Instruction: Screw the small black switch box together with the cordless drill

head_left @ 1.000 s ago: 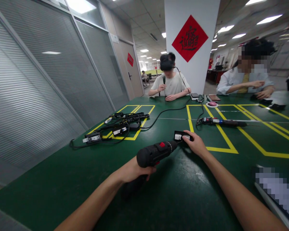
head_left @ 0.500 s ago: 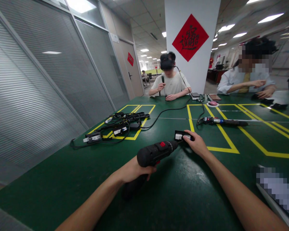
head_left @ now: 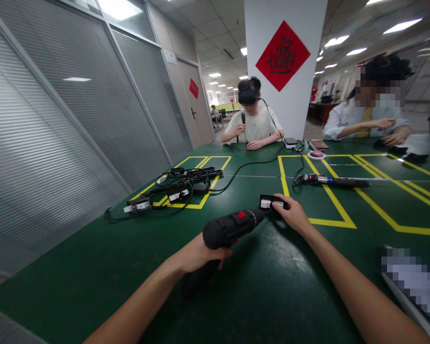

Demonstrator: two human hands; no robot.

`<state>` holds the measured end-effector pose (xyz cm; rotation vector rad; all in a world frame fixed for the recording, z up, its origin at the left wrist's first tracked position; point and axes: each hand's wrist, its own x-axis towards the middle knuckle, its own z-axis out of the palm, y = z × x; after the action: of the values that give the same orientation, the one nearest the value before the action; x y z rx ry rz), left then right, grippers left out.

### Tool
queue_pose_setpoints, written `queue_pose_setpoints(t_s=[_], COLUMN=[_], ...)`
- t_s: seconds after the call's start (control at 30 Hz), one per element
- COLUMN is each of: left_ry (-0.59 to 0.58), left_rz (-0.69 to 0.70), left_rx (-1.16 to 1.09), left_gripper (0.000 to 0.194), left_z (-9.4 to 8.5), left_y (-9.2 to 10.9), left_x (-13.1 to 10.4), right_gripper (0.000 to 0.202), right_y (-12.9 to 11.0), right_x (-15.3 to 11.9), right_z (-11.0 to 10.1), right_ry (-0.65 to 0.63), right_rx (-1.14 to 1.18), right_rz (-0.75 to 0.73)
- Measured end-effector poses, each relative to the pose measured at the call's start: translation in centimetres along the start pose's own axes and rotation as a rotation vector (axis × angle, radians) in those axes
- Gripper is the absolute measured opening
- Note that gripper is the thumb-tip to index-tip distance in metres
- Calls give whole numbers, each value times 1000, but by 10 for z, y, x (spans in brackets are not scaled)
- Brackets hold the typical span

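Observation:
My left hand (head_left: 204,253) is wrapped round the grip of a black cordless drill (head_left: 232,227) with a red switch on top. The drill points forward and right, and its thin bit comes up to a small black block with white parts (head_left: 266,203). Whether the bit touches the block I cannot tell. My right hand (head_left: 290,212) pinches that block by its right end, holding it upright at the tabletop. The fingertips hide part of its white face.
Left on the green table (head_left: 93,267) lies a pile of black power adapters and cables (head_left: 186,186). A pen-shaped electric screwdriver (head_left: 335,181) with a cord lies back right, amid yellow tape lines. Two people (head_left: 254,119) sit across. A blurred-out object (head_left: 415,286) is at the right edge.

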<state>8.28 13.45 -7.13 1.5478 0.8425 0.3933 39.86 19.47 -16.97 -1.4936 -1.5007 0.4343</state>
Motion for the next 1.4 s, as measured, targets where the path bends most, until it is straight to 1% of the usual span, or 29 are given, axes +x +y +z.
queue_pose_setpoints(t_s=[0.2,0.3,0.47,0.6,0.7,0.87,1.17,1.4], left_ry=[30,18,-2,-14,-21,-14,-16,-14], left_rz=[-13,-23,-11,17,11,-3,-25,5], left_rx=[-37,-18,3,-4,-9,-8,0,18], left_gripper=[44,43,50,39,32,33,33,32], left_z=[-2,-2,0,0,-1,-2,-1,-1], left_y=[-1,0,0,-2,-4,-6,0,-4], left_x=[0,-1,0,1,1,1,0,0], right_gripper=[44,44,44,43,44,44,43,42], right_y=[-1,-2,-2,-2,-2,-4,-6,-6], right_x=[0,0,0,0,0,-1,-1,-1], right_z=[-1,-1,0,0,-1,-2,-1,0], right_ry=[-4,-4,6,4,-3,-2,0,12], right_rx=[5,8,15,4,8,10,5,4], right_rz=[9,7,5,-5,1,15,26,16])
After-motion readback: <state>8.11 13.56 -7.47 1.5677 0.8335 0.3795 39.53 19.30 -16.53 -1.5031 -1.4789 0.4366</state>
